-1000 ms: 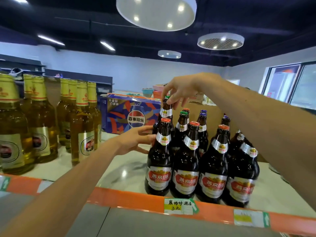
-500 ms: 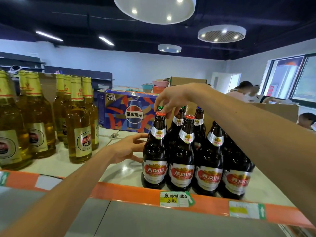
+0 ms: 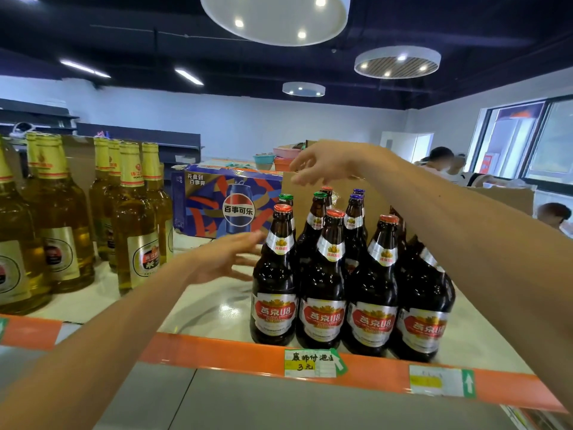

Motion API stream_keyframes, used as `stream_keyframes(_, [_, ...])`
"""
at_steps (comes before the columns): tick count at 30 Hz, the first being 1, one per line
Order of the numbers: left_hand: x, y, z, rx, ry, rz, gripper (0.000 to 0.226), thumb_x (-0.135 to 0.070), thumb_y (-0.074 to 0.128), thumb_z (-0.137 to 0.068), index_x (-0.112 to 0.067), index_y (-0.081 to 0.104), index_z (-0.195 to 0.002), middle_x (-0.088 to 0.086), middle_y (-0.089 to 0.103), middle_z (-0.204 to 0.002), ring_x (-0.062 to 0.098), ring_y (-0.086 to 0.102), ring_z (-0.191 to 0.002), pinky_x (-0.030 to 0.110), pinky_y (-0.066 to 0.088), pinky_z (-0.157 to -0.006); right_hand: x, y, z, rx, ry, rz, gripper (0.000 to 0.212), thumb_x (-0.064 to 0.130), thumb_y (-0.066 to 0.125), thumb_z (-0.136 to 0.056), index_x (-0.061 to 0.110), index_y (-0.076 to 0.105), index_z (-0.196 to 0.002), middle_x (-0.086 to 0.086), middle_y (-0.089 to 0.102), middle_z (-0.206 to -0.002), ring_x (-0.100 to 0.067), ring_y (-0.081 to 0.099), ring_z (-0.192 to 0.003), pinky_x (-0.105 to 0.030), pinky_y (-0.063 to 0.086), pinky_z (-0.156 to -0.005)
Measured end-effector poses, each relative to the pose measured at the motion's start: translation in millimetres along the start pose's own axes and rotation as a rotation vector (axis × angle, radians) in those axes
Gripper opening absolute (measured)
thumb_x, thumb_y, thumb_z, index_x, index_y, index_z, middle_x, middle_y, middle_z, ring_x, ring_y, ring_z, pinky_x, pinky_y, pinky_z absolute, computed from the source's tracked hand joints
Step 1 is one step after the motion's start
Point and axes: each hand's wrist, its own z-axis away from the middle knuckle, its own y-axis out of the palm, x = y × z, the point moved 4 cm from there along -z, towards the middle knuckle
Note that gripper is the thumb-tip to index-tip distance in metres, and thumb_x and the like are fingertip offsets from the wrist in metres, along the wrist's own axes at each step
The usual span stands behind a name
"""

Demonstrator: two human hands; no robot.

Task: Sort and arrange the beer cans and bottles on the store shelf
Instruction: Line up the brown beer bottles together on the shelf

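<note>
Right hand, lifted off the caps, hangs open at 12 o'clock over brown bottles crowding the shelf edge; open left hand, 9 o'clock, may topple one.

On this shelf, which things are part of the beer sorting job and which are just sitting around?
Part of the job: dark beer bottles, golden beer bottles, shelf, left hand, right hand.
Just lying about: Pepsi box, plastic bowls, price label.

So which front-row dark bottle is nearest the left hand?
The leftmost dark bottle, red-capped: the left hand is beside its shoulder; the others stand further right.
</note>
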Motion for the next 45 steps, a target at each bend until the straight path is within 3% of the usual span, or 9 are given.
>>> stream_keyframes(3, [-46.6,-5.8,0.7,-0.074,0.087,-0.04,0.044,-0.059,0.053,-0.088,-0.035,0.06,-0.125,-0.005,0.068,-0.123,0.014,0.067,-0.11,0.038,0.055,-0.09,-22.7,-3.3,-0.4,-0.054,0.088,0.149,0.043,0.041,0.058,-0.098,0.016,0.062,-0.133,-0.003,0.068,-0.117,-0.016,0.066,-0.098,-0.023,0.054,-0.076])
stream_keyframes(5, [-72.0,-2.1,-0.9,-0.049,0.139,-0.089,0.036,-0.047,0.058,-0.093,-0.039,0.058,-0.128,-0.013,0.071,-0.118,0.007,0.071,-0.102,0.03,0.057,-0.08,-33.8,8.9,-1.8,0.07,0.156,0.17,0.046,0.042,0.06,-0.097,0.017,0.059,-0.135,0.0,0.065,-0.122,-0.015,0.066,-0.098,-0.024,0.055,-0.075])
stream_keyframes(7, [-82.1,3.7,-5.2,-0.02,0.151,-0.161,0.036,-0.03,0.061,-0.098,-0.04,0.056,-0.131,-0.016,0.073,-0.114,0.008,0.072,-0.1,0.027,0.059,-0.075,-38.1,23.2,-3.6,0.155,0.19,0.144,0.048,0.038,0.064,-0.095,0.016,0.057,-0.137,0.002,0.065,-0.113,-0.014,0.067,-0.092,-0.025,0.057,-0.073])
stream_keyframes(10, [-77.6,13.7,-11.6,-0.01,0.139,-0.379,0.038,-0.013,0.061,-0.099,-0.033,0.058,-0.131,-0.011,0.074,-0.112,0.018,0.071,-0.103,0.035,0.061,-0.082,-40.4,32.6,-7.2,0.132,0.186,0.159,0.039,0.029,0.071,-0.093,0.014,0.062,-0.128,0.0,0.065,-0.099,-0.013,0.068,-0.081,-0.026,0.056,-0.065])
stream_keyframes(13, [-71.6,15.8,-12.8,-0.019,0.123,-0.445,0.033,-0.01,0.062,-0.098,-0.029,0.06,-0.125,-0.009,0.074,-0.112,0.021,0.071,-0.103,0.046,0.061,-0.086,-42.4,27.6,-4.1,0.172,0.186,0.118,0.03,0.018,0.071,-0.093,0.012,0.065,-0.121,-0.007,0.068,-0.105,-0.017,0.071,-0.082,-0.028,0.06,-0.068])
stream_keyframes(18, [-75.5,15.5,-12.9,-0.016,0.091,-0.456,0.037,-0.001,0.059,-0.096,-0.035,0.059,-0.112,-0.008,0.071,-0.11,0.017,0.071,-0.097,0.042,0.062,-0.081,-39.7,19.8,6.8,0.201,0.186,0.084,0.029,0.009,0.068,-0.093,0.01,0.067,-0.122,-0.01,0.069,-0.107,-0.02,0.073,-0.085,-0.027,0.062,-0.07])
stream_keyframes(22, [-76.1,15.8,-13.0,-0.015,0.088,-0.473,0.036,-0.002,0.059,-0.096,-0.034,0.06,-0.111,-0.007,0.072,-0.109,0.017,0.072,-0.095,0.045,0.062,-0.083,-35.5,17.9,14.0,0.222,0.2,0.079,0.03,0.005,0.066,-0.093,0.008,0.067,-0.123,-0.011,0.071,-0.102,-0.019,0.075,-0.08,-0.032,0.063,-0.077])
stream_keyframes(30, [-75.0,15.4,-12.7,-0.014,0.085,-0.438,0.031,-0.006,0.063,-0.095,-0.032,0.063,-0.112,-0.007,0.073,-0.107,0.015,0.073,-0.093,0.042,0.062,-0.08,-26.7,18.4,22.7,0.203,0.148,0.054,0.03,0.005,0.064,-0.094,0.009,0.065,-0.124,-0.009,0.071,-0.098,-0.013,0.075,-0.069,-0.025,0.061,-0.067])
stream_keyframes(45, [-74.8,14.1,-14.0,-0.015,0.065,-0.431,0.029,-0.012,0.066,-0.094,-0.031,0.065,-0.115,-0.009,0.075,-0.103,0.015,0.073,-0.097,0.042,0.062,-0.083,-29.9,18.7,31.1,0.265,0.082,-0.002,0.033,0.007,0.065,-0.094,0.006,0.062,-0.126,-0.015,0.071,-0.112,-0.022,0.074,-0.092,-0.03,0.061,-0.081])
